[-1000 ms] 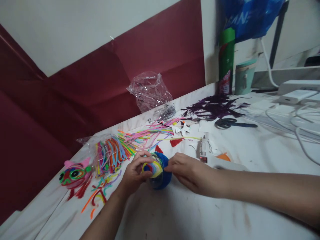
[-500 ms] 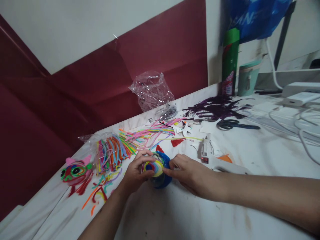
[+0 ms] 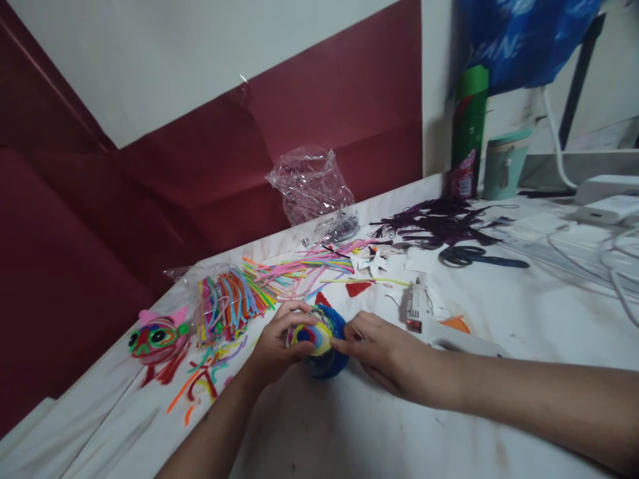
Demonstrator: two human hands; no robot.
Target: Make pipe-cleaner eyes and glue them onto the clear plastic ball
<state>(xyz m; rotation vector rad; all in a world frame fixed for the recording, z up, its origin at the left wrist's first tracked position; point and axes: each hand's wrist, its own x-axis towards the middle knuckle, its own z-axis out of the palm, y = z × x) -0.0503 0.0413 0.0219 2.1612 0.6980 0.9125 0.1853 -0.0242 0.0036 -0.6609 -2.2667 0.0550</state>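
Between my hands is a round pipe-cleaner craft, blue around the side, with yellow, red and blue rings on its face and a red triangle at its top. My left hand is closed round its left side, the thumb lying across the coloured rings. On the opposite side, my right hand pinches at the edge of the rings with thumb and forefinger. Part of the craft is covered by the fingers. Just beyond it lies a loose red triangle.
Pipe cleaners in a clear bag and loose ones spread to the left, beside a finished-looking pink craft face. Toward the right are a glue gun, scissors, purple tassels, a green can and white cables.
The view has shifted slightly, so everything sits a little farther right and lower. Both hands keep their hold on the craft, with hardly any other movement.
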